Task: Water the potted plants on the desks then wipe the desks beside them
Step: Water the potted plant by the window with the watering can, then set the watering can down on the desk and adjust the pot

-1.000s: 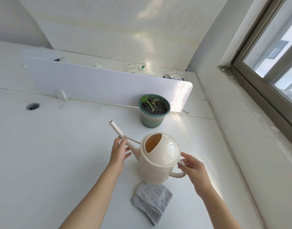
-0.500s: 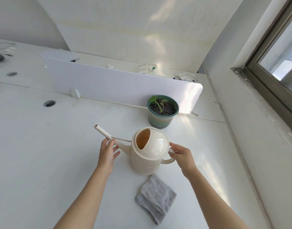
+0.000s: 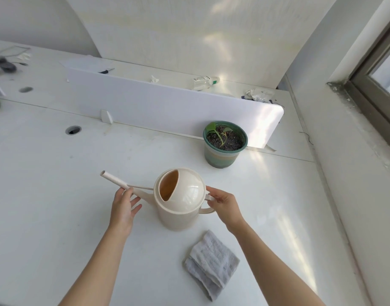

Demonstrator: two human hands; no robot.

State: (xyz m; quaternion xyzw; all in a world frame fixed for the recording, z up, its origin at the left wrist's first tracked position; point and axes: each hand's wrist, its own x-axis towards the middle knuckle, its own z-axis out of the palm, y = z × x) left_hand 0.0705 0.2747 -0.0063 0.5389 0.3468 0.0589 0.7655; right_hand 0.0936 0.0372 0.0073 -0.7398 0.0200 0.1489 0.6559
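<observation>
Right now the right hand (image 3: 226,204) pinches the watering can (image 3: 178,202) handle. Left hand (image 3: 123,206), fingers loosely spread, touches its spout; a grey cloth (image 3: 211,265) lies below the right wrist.

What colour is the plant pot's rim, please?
Dark green, clearest in the head view: pot, rim.

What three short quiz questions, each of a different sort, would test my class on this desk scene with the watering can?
1. True or false: the watering can stands on the desk.
2. Which hand is at the can's handle? A left hand B right hand
3. Fill in: the grey cloth lies ___ the can than the potted plant does to the person.

Key: 1 true; 2 B; 3 nearer than.
</observation>
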